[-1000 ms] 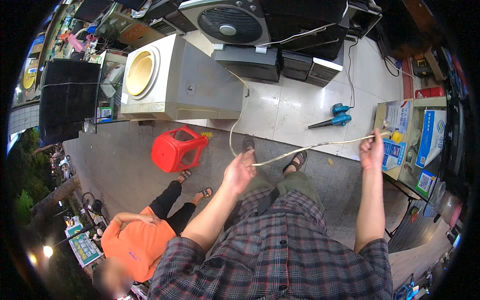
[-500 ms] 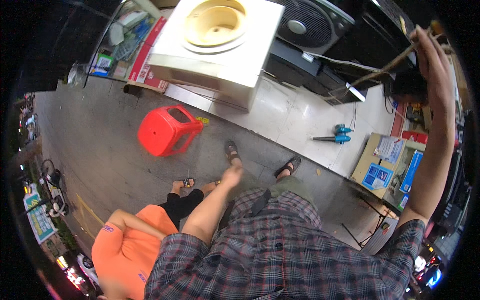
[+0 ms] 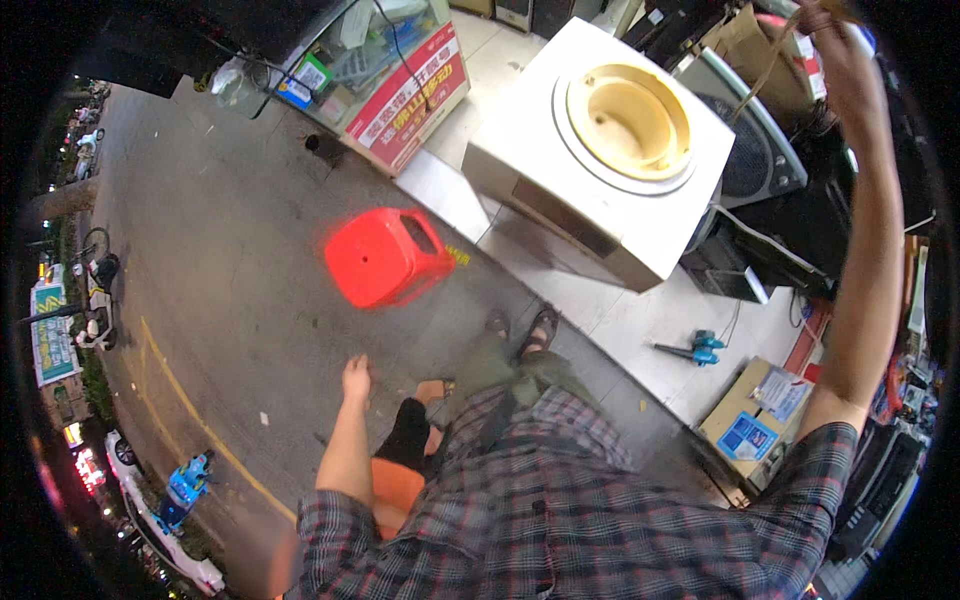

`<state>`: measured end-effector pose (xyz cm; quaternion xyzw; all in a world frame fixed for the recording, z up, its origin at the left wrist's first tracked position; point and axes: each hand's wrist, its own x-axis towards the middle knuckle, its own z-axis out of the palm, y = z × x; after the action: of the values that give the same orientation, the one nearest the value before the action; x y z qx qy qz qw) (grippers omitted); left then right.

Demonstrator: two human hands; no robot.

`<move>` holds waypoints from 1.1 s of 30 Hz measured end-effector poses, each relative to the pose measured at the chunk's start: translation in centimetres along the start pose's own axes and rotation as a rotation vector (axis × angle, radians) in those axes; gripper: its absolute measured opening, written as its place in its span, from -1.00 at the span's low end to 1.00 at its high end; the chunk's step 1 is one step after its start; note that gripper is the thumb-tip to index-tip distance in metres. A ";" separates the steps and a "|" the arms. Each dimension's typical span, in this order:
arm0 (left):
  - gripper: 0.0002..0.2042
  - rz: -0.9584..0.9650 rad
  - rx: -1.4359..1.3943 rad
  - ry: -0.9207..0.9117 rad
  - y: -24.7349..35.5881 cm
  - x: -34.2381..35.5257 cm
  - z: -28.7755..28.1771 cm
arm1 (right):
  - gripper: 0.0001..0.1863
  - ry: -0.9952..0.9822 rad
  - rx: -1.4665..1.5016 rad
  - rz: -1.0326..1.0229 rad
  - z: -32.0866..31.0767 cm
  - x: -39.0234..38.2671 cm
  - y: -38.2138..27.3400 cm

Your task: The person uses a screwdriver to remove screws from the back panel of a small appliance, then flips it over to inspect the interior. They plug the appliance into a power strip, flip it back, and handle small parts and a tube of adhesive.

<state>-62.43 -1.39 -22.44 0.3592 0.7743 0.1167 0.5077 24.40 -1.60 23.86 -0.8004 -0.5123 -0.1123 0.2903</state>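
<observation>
My left hand [image 3: 357, 380] hangs over the pavement, below the red plastic stool [image 3: 372, 258]; its fingers look loosely apart and nothing shows in them. Raised at the upper right, my right hand [image 3: 845, 75] is closed around a thin brown cord [image 3: 765, 75] that slants down toward a grey-framed fan or speaker [image 3: 735, 150]. Its fingertips are partly lost at the dark rim of the picture. To the left of that hand stands a white box-shaped appliance [image 3: 520, 120] with a round yellowish tub [image 3: 628, 122] in its top.
A glass display case [image 3: 420, 100] with a red printed panel stands at the upper left. On the tiled floor lies a teal blower [image 3: 705, 347], near a cardboard box [image 3: 760, 405]. A person in orange [image 3: 397, 492] is partly behind my left arm. Vehicles line the far left.
The view has turned, so the appliance and stool appear further right. My left hand has swung out left, away from my leg. My right hand stays raised at the cord.
</observation>
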 end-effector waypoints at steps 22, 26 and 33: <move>-0.62 0.574 0.319 -0.378 26.3 6.0 -10.2 | -0.70 -0.049 0.450 0.042 20.8 7.9 -36.0; -0.57 0.383 -0.618 -1.097 37.5 0.7 -5.6 | -0.66 -0.332 0.794 0.205 29.4 2.5 -38.3; -0.44 -0.192 -1.382 -1.202 50.8 0.2 9.5 | -0.76 -0.549 1.184 0.811 37.6 -0.3 -44.7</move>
<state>-31.96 33.31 0.74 -0.0897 0.1647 0.3043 0.9339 -19.71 33.66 9.07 -0.6358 -0.2069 0.4989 0.5513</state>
